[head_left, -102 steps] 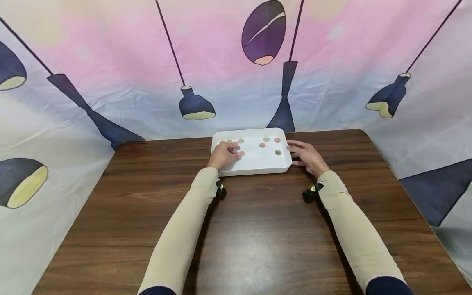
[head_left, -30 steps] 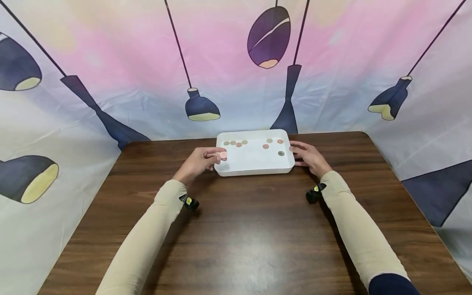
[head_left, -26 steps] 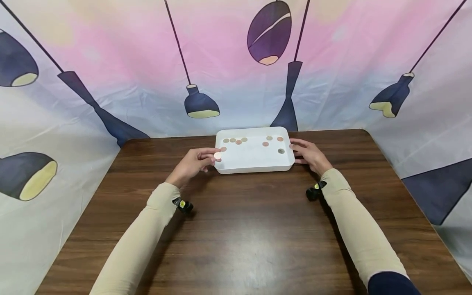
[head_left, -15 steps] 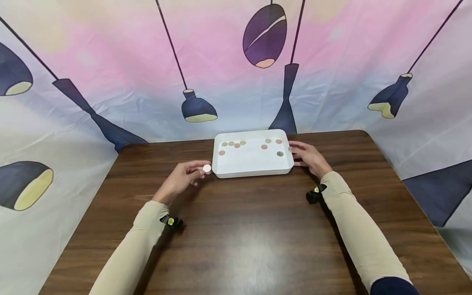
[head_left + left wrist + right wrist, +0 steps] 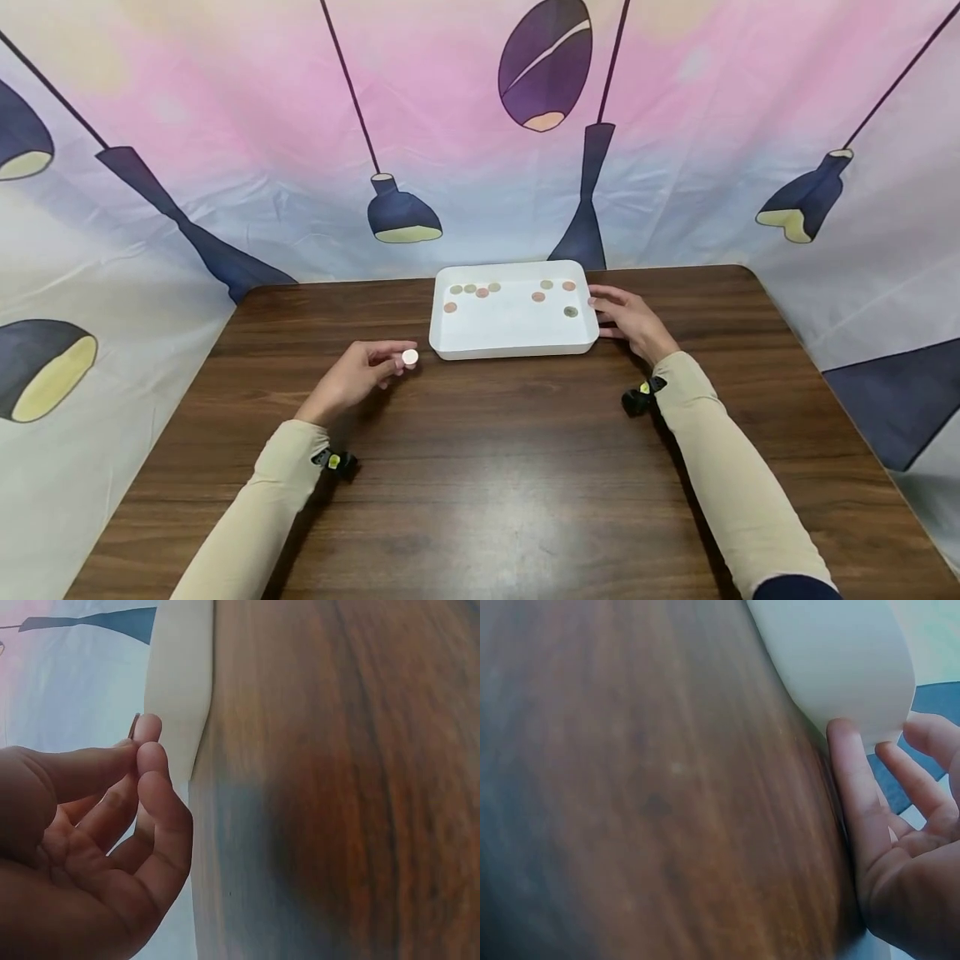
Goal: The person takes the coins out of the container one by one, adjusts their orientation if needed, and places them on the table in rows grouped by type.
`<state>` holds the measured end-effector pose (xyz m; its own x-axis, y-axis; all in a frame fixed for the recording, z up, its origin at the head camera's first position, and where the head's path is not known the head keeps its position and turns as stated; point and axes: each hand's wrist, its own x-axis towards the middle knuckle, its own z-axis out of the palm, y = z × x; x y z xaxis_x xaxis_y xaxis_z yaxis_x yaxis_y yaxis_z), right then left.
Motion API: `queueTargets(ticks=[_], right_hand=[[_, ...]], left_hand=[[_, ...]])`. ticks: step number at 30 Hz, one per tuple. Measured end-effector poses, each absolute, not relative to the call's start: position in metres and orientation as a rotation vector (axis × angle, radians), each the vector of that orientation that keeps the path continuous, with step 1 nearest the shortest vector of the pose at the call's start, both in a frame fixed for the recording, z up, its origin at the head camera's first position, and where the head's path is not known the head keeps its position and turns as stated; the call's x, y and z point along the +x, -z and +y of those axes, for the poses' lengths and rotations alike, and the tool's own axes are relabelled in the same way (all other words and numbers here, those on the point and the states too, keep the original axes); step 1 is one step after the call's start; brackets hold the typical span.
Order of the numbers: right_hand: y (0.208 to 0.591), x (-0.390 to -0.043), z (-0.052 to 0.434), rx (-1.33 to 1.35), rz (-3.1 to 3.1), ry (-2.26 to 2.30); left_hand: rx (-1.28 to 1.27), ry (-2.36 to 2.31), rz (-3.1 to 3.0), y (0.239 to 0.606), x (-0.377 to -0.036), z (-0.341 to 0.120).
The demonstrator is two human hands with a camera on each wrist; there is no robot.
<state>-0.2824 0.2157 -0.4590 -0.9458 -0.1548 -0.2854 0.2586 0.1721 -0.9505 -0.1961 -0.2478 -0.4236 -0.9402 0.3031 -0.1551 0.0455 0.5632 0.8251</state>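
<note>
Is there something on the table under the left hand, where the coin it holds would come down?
Nothing visible: the left hand pinches the coin over bare table, just left of the tray.

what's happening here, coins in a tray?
A person sits at a wooden table. The left hand pinches a pale coin just above the table, left of and in front of the white tray. The right hand rests open against the tray's right side. Eight coins lie in the tray, mostly along its far edge.
</note>
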Motion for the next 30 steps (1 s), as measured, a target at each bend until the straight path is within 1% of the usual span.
queueTargets(ticks=[7,16,22,30], right_hand=[[0.457,-0.284,0.216,0.088,2.152,1.85],[0.46,-0.282,0.215,0.102,2.151,1.837],[0.457,-0.283,0.215,0.108,2.159,1.849],[0.456,-0.284,0.216,0.13,2.146,1.813]], left_hand=[[0.334,-1.213,2.586,0.424,-0.198,-0.248],[0.392,-1.017,2.657,0.431,-0.189,-0.252],[0.48,-0.857,2.77,0.433,-0.187,-0.25],[0.572,-0.777,2.838,0.436,-0.189,-0.243]])
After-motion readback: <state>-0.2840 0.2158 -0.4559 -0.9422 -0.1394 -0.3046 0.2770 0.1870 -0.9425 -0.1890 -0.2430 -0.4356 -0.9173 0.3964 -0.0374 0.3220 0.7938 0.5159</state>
